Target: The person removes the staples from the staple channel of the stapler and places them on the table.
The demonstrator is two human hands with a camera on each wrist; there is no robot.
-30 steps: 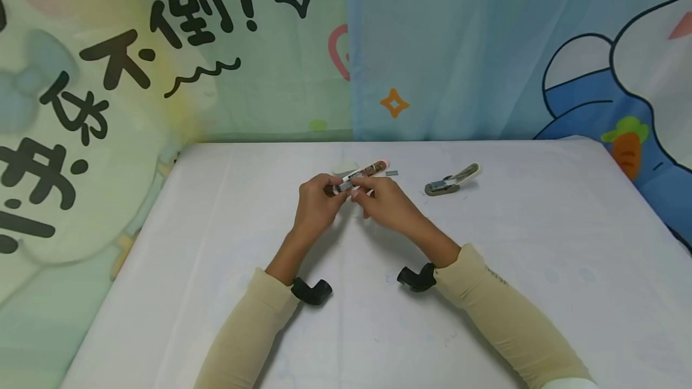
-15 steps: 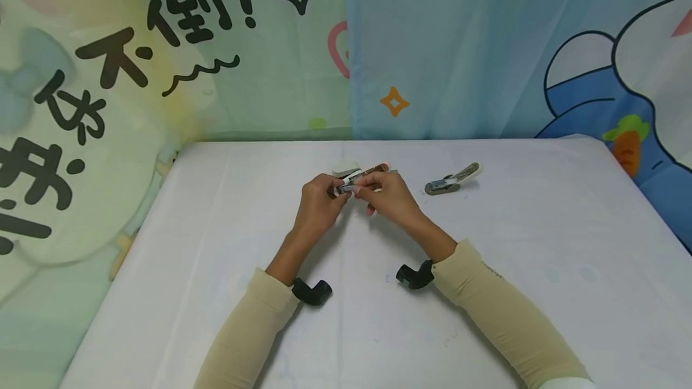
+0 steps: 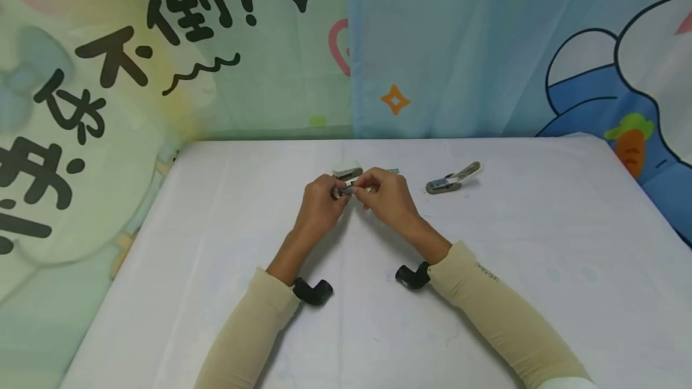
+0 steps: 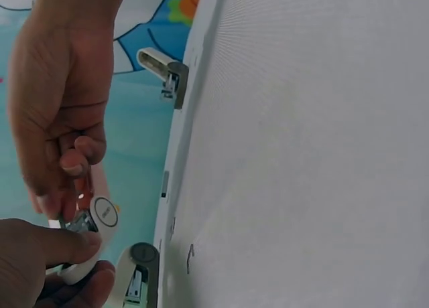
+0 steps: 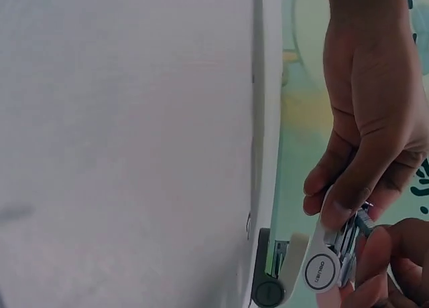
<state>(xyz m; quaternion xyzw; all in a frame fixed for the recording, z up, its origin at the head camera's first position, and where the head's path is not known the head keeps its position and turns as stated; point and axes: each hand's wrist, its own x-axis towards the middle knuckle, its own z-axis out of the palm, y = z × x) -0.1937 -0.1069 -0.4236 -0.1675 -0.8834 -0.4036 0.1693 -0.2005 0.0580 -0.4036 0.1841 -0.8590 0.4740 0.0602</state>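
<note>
Head view: a small white plastic stapler (image 3: 346, 186), judged light, rigid and best gripped by its ends, is pinched between left hand (image 3: 319, 206) and right hand (image 3: 390, 198).

The small white stapler (image 3: 346, 187) held between both hands has swung round — a second ago it stuck out past the fingers, its pinkish far end pointing up and to the right; now that end is out of sight and only a short metal-and-white piece shows between the fingertips. The right hand (image 3: 385, 196) has shifted a little up and toward the left hand (image 3: 320, 204) — its fingers curl closer over the stapler, and its forearm has drawn in.
</note>
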